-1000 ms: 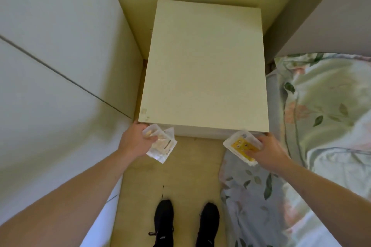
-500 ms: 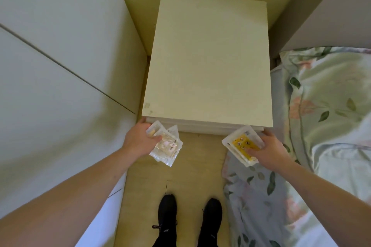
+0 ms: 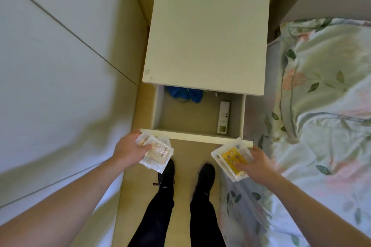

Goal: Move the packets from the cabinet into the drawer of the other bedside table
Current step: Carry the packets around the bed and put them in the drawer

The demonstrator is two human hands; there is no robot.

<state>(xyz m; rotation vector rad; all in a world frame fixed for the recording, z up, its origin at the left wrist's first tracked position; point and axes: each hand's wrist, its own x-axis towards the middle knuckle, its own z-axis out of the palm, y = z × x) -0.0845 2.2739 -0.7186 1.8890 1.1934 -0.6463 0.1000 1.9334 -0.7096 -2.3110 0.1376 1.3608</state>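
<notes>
Open drawer (image 3: pixel 197 137) holds a white remote (image 3: pixel 223 117) — and blue cloth (image 3: pixel 183 94).

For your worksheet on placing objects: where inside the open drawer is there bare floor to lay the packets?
The drawer floor is bare from its left wall across the middle, up to the front panel. The back left is crowded by a blue bundle, and a white remote lies along the right wall.

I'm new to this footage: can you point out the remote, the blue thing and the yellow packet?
Remote (image 3: pixel 223 117): head view, middle of its body.
Blue thing (image 3: pixel 183 94): head view, visible middle.
Yellow packet (image 3: pixel 232 157): head view, printed face.
</notes>
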